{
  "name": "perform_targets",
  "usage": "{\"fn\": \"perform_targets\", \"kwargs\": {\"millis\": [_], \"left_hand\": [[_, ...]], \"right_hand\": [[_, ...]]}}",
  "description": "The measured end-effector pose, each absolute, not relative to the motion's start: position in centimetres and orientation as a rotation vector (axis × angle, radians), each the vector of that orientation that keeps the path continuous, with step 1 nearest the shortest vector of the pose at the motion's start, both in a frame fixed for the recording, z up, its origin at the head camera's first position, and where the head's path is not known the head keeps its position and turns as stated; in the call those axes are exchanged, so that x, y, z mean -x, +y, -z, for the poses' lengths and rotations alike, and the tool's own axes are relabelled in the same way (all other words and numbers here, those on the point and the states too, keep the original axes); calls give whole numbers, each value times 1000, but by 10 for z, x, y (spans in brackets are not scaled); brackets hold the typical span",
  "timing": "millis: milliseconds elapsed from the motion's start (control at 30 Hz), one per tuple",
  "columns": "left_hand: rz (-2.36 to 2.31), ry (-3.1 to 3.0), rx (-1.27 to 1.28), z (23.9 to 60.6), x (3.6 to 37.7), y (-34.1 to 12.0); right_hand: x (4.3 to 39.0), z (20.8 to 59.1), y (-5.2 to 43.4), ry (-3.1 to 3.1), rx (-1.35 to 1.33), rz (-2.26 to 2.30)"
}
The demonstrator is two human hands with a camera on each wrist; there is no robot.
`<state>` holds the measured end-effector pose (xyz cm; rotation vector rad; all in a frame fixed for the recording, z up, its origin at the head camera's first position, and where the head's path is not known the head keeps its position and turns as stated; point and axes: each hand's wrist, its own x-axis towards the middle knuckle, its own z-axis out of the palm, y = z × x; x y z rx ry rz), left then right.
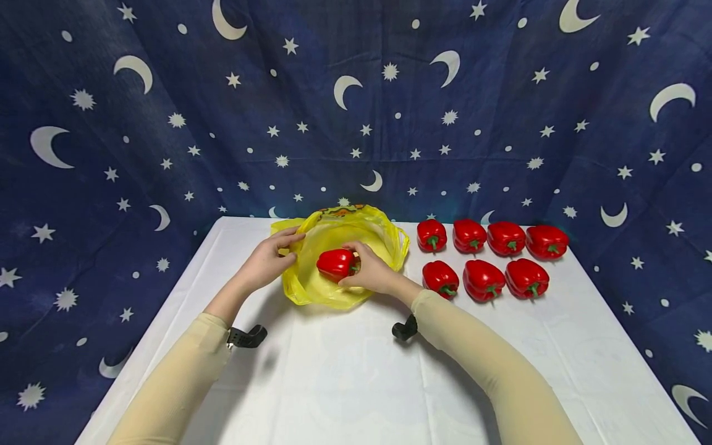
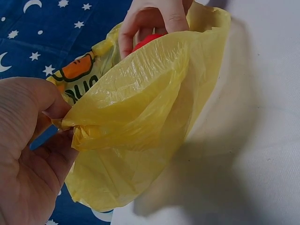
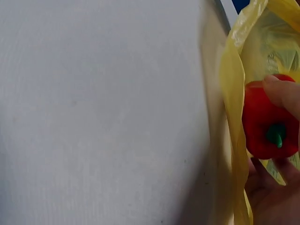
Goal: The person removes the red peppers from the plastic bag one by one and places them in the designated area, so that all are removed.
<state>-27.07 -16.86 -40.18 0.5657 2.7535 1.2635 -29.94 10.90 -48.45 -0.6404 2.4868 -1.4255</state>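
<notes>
A yellow plastic bag lies on the table with its mouth open toward me. My left hand pinches the left side of its rim between thumb and fingers, as the left wrist view shows up close. Within the bag's mouth, my right hand grips a red bell pepper, its green stem turned toward the right wrist camera. In the left wrist view the bag's side hides most of that pepper. An orange and black print shows on the bag.
Several more red bell peppers stand in two rows on the right of the white-covered table, among them a back-row pepper and a front-row pepper. A dark blue curtain with moons and stars hangs behind and at both sides.
</notes>
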Motion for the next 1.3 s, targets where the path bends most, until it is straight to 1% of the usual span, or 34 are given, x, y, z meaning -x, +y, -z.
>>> {"fn": "perform_targets", "kwargs": {"millis": [567,1033,1300], "left_hand": [[-1248,2764,-591,401,272,-167],[-1248,2760,-579,401,270,-167],[-1233,2758,-560,401,270,-169]], "right_hand": [[310,485,112,2305,740,1470],[307,487,108,2300,703,1511],[298,473,114,2299,644,1603]]}}
